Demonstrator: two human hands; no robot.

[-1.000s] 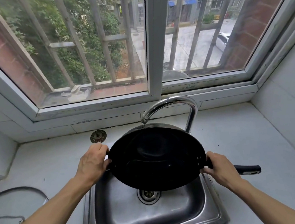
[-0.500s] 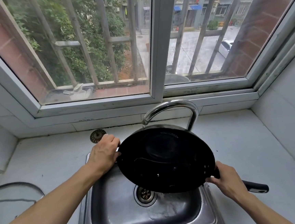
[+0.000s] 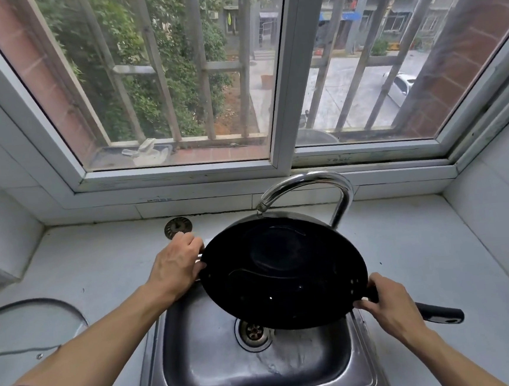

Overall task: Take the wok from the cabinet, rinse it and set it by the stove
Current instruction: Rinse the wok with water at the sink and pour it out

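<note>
A black wok (image 3: pixel 284 270) is held over the steel sink (image 3: pixel 200 367), tilted, with a little water pooled inside it. My left hand (image 3: pixel 176 265) grips the small side handle at its left rim. My right hand (image 3: pixel 386 307) grips the long black handle (image 3: pixel 439 315) close to the pan, at the right. The curved chrome faucet (image 3: pixel 307 182) arches over the wok's far rim, its spout just above the pan. The sink's drain (image 3: pixel 254 331) shows below the wok.
A loose metal sink strainer (image 3: pixel 177 226) lies on the white counter behind my left hand. A round cut-out with a metal rim (image 3: pixel 41 303) sits in the counter at the left. White tiled walls close in both sides, and a barred window stands behind the faucet.
The wok has shifted slightly right and tilted more toward me, with water now sliding inside it. Both hands keep their grips.
</note>
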